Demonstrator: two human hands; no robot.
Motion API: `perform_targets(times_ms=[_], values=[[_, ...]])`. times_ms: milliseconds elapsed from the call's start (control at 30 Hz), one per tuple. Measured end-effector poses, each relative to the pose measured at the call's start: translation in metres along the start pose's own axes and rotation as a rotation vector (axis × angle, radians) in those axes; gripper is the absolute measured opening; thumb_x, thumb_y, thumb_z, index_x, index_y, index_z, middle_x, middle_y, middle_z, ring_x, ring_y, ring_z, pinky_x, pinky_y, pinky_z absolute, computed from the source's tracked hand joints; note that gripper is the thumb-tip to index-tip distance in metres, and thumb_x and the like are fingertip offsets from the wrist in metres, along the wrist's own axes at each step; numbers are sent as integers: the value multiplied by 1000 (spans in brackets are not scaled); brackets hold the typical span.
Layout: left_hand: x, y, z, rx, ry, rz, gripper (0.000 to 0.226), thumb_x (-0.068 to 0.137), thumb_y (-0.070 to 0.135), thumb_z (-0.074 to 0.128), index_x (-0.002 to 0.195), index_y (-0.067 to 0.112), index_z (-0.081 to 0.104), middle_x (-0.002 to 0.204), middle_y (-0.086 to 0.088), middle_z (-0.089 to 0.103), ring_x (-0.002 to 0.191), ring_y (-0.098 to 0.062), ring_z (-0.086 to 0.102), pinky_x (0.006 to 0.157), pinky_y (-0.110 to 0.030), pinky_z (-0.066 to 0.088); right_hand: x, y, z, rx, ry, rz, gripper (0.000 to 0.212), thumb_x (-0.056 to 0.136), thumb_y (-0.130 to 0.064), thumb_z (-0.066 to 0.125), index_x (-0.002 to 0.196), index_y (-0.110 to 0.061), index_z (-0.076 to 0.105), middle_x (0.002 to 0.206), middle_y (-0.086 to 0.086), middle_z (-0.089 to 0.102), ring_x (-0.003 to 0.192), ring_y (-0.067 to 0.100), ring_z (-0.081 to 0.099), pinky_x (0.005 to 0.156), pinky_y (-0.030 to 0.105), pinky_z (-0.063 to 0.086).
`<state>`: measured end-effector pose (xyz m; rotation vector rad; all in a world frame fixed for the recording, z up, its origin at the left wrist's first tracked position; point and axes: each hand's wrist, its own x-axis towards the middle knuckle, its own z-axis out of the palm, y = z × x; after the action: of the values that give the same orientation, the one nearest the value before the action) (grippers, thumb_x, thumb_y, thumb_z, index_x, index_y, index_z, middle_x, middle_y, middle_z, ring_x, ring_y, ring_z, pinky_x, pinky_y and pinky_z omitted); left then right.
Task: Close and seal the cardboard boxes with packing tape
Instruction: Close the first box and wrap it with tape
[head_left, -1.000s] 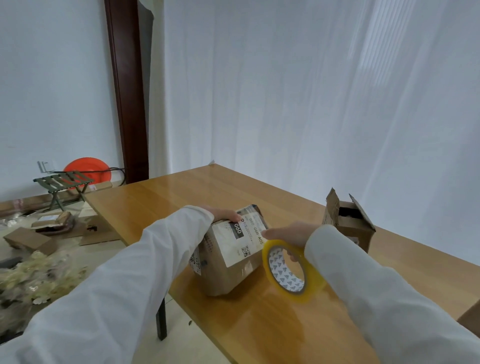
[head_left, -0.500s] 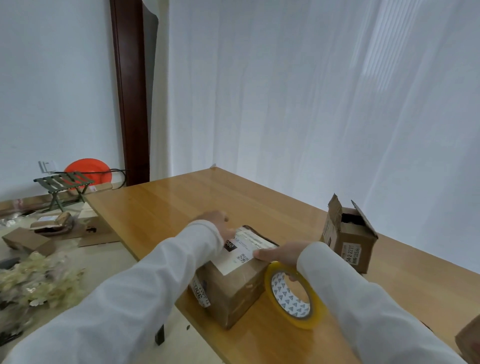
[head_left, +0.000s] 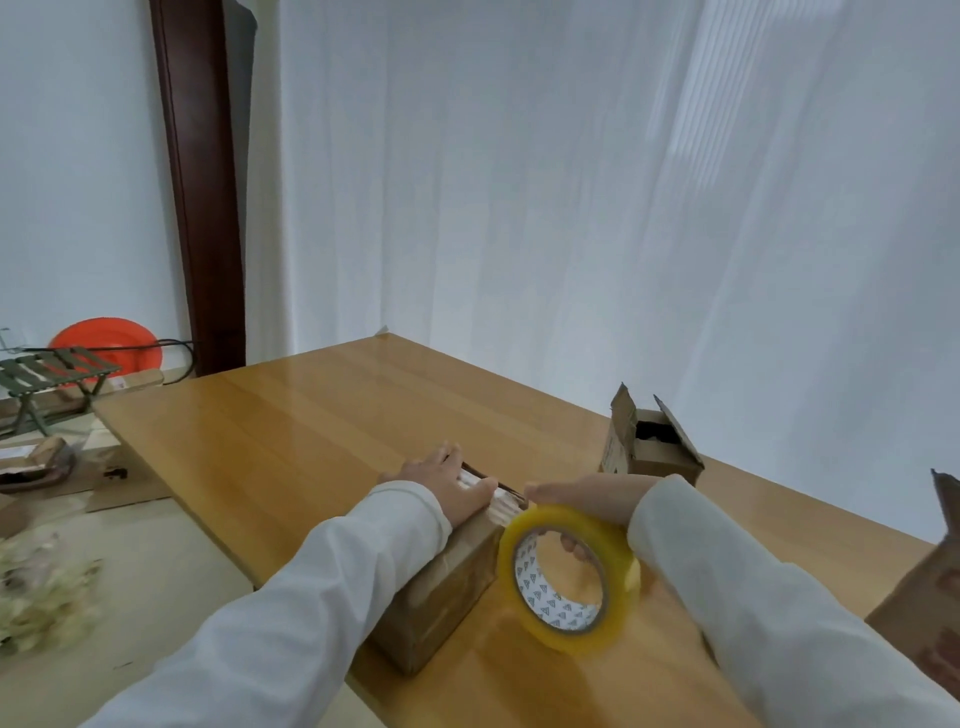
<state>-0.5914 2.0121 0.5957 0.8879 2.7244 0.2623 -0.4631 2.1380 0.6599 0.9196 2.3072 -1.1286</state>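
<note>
Head view looks down along your two white sleeves to a closed cardboard box (head_left: 441, 597) sitting at the near left edge of the wooden counter (head_left: 311, 415). Your left hand (head_left: 447, 486) lies flat on the box's top, fingers straight and spread, pressing down near the far end, so that grip is relaxed and holds nothing. Your right hand (head_left: 587, 501) grips the tape roll (head_left: 569, 574): its fingers curl through the roll's core, where their tips show inside the ring, and the back of the hand lies over the top of the roll. The yellowish roll stands on edge, touching or just beside the box's right side, its open core turned toward you. Your right thumb tip reaches to the box's top right edge, near your left thumb. Whether a strip of tape is already drawn onto the box cannot be told.

Farther back on the counter to the right stands a second small box (head_left: 649, 447) with its flaps up, well apart from both hands. Another carton (head_left: 930, 613) shows at the right border. Left of the counter, on the floor, lie a folding stool (head_left: 47, 374), an orange disc (head_left: 109, 343) and flattened cardboard (head_left: 93, 488).
</note>
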Motion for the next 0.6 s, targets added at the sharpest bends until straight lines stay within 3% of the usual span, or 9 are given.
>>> perform_targets(times_ms=[100,200,267,333,400,467,500,600], values=[[2,0,0,4,-6,-6,79,90,70,20,152,25,0,159,7,-7,145,-29,12,114,-51,17,4,-5,10,-193,19,11,47,94,-50,49,108,-7,63,73,6,60,57,13,56,61,23,51],[0,-1,2,0,13,-11,86,86,75,22,152,24,2,160,6,-4,145,-28,14,113,-51,19,13,-12,21,-404,48,-37,50,98,-48,41,124,-10,58,95,7,58,83,20,57,89,31,50],[-5,0,1,4,93,-20,90,84,77,25,152,21,7,160,3,2,144,-26,15,113,-50,18,13,-14,22,-470,60,-58,52,99,-48,38,130,-9,55,98,7,55,88,21,54,98,34,44],[-15,4,3,32,213,-26,92,81,79,27,151,20,12,160,1,6,145,-24,13,114,-49,14,10,-13,23,-528,57,-85,49,101,-43,35,131,-9,53,88,6,55,73,17,52,94,32,44],[-26,9,8,57,253,-35,98,78,82,28,151,20,11,160,0,4,145,-24,11,114,-52,11,11,-15,24,-580,60,-120,45,104,-33,32,135,-6,49,92,8,54,62,11,40,79,23,43],[-35,11,12,77,173,-54,105,74,86,26,152,19,4,160,-1,-1,146,-26,5,114,-56,8,9,-17,26,-567,94,-118,42,105,-24,30,138,-3,44,117,14,57,60,7,33,59,15,31],[-37,10,12,95,120,-57,108,73,87,27,152,18,0,160,-2,-5,146,-27,2,113,-57,6,12,-17,26,-572,93,-114,42,104,-23,32,139,-3,43,123,15,56,60,6,31,55,17,29],[-35,8,6,150,-2,-49,116,72,83,41,150,16,-11,159,-3,-14,146,-29,-5,114,-58,8,15,-15,25,-555,107,-143,44,100,-32,42,132,-3,50,100,9,49,60,9,32,54,22,29]])
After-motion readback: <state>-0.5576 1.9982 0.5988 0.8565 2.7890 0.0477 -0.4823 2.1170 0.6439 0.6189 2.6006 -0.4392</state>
